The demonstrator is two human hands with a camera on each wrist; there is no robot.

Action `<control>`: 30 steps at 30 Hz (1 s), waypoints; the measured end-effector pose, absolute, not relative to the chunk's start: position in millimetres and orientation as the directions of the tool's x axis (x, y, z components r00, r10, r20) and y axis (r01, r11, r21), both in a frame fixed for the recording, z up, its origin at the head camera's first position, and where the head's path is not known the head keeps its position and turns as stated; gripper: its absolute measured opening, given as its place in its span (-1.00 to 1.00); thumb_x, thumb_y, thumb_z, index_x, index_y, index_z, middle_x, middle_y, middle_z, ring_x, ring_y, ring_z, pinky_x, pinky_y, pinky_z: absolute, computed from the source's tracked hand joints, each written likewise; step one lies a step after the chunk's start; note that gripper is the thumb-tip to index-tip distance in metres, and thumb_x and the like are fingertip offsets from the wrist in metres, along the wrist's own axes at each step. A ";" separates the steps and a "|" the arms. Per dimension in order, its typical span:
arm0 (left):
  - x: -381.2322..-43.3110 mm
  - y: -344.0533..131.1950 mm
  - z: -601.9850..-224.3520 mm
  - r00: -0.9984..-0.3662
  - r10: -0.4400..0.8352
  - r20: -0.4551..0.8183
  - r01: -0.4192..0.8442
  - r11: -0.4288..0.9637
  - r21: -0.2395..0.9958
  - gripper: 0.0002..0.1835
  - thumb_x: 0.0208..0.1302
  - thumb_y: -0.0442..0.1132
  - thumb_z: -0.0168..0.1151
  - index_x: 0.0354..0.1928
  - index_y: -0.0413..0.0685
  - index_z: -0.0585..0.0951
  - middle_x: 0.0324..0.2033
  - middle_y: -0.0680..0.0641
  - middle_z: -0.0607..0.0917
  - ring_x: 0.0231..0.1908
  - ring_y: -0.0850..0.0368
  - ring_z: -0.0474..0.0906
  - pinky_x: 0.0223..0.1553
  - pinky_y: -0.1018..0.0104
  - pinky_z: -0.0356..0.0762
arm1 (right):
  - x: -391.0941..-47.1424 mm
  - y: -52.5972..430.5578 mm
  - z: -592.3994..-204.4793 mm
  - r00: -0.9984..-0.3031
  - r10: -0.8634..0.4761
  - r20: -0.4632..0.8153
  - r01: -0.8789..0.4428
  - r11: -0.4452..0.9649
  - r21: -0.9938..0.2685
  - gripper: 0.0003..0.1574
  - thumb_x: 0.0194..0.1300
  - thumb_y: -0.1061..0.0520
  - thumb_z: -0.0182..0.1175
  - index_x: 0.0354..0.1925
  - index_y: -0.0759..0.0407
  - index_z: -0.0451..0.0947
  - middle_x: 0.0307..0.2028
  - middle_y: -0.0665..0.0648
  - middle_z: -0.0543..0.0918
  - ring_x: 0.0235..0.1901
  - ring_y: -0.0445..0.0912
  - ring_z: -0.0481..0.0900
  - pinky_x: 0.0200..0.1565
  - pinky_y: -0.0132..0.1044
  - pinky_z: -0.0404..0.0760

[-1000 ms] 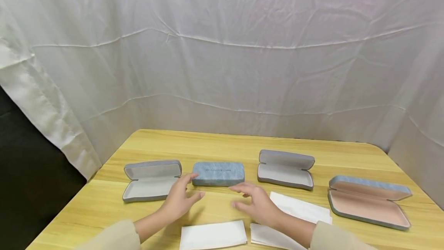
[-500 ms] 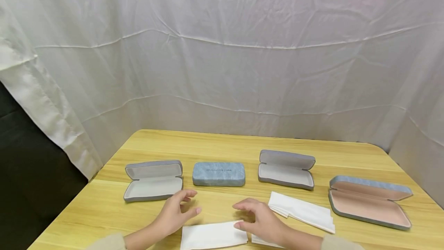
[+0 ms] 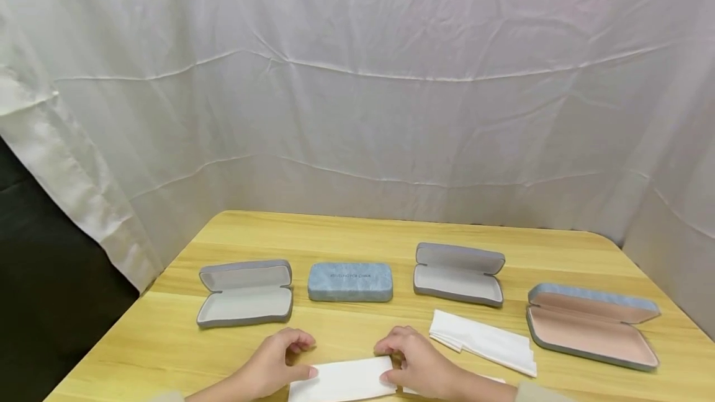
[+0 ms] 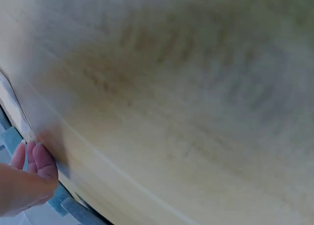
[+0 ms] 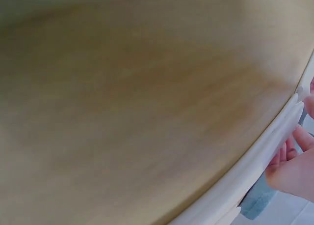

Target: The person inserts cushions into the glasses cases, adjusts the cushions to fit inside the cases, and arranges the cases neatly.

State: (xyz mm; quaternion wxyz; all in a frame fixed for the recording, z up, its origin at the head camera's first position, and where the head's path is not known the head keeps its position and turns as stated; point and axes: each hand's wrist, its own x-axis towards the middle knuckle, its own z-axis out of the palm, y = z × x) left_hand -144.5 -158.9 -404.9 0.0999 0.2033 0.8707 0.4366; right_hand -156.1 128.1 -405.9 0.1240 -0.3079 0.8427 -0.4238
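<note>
Both hands are at a folded white cloth (image 3: 350,379) near the front of the table. My left hand (image 3: 269,363) has its thumb on the cloth's left end, its fingers bent beyond the far edge. At the other end, my right hand (image 3: 420,367) puts its thumb on the right edge, fingers loosely bent past the far side. A gap shows between thumb and fingers on each hand. The left wrist view has the left fingers (image 4: 43,161) low at the left; in the right wrist view the right hand (image 5: 294,171) is beside white folds (image 5: 255,171).
Behind the hands lies a closed blue glasses case (image 3: 350,282). Opened grey cases stand left (image 3: 246,294) and right (image 3: 459,275) of it. An opened blue case with pink lining (image 3: 592,327) is far right. Another folded white cloth (image 3: 485,341) lies before it. A curtain (image 3: 357,110) hangs behind.
Both hands have drawn back from near the closed blue case to the front white cloth. Their thumbs now lie on its ends. The cases stay in place.
</note>
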 end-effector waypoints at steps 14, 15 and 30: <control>-140.4 -151.3 -402.6 -0.891 0.454 -0.027 0.271 0.576 0.771 -0.81 -0.09 -0.38 0.42 -0.43 -0.16 0.57 -0.56 0.06 0.45 -0.56 0.39 0.25 -0.55 0.49 0.25 | -156.0 121.7 -400.3 -0.800 -0.599 -0.024 -0.381 0.539 -0.752 -0.83 0.07 0.21 0.33 -0.40 0.10 0.49 -0.58 -0.10 0.35 -0.49 -0.30 0.21 -0.42 -0.45 0.25; -140.0 -151.5 -403.0 -0.889 0.457 -0.021 0.282 0.584 0.761 -0.82 -0.10 -0.37 0.42 -0.46 -0.15 0.57 -0.58 0.08 0.44 -0.58 0.40 0.23 -0.55 0.49 0.24 | -155.8 121.6 -400.2 -0.800 -0.599 -0.027 -0.383 0.545 -0.746 -0.82 0.07 0.21 0.33 -0.43 0.10 0.48 -0.60 -0.10 0.34 -0.50 -0.31 0.21 -0.42 -0.45 0.24; -142.0 -161.9 -397.4 -0.884 0.465 -0.036 0.237 0.516 0.823 -0.86 0.06 -0.31 0.34 -0.48 -0.22 0.57 -0.60 0.07 0.51 -0.65 0.40 0.21 -0.61 0.52 0.21 | -154.1 118.9 -394.7 -0.795 -0.607 -0.012 -0.351 0.477 -0.806 -0.84 0.15 0.32 0.20 -0.44 0.16 0.40 -0.68 -0.11 0.26 -0.65 -0.34 0.14 -0.56 -0.49 0.20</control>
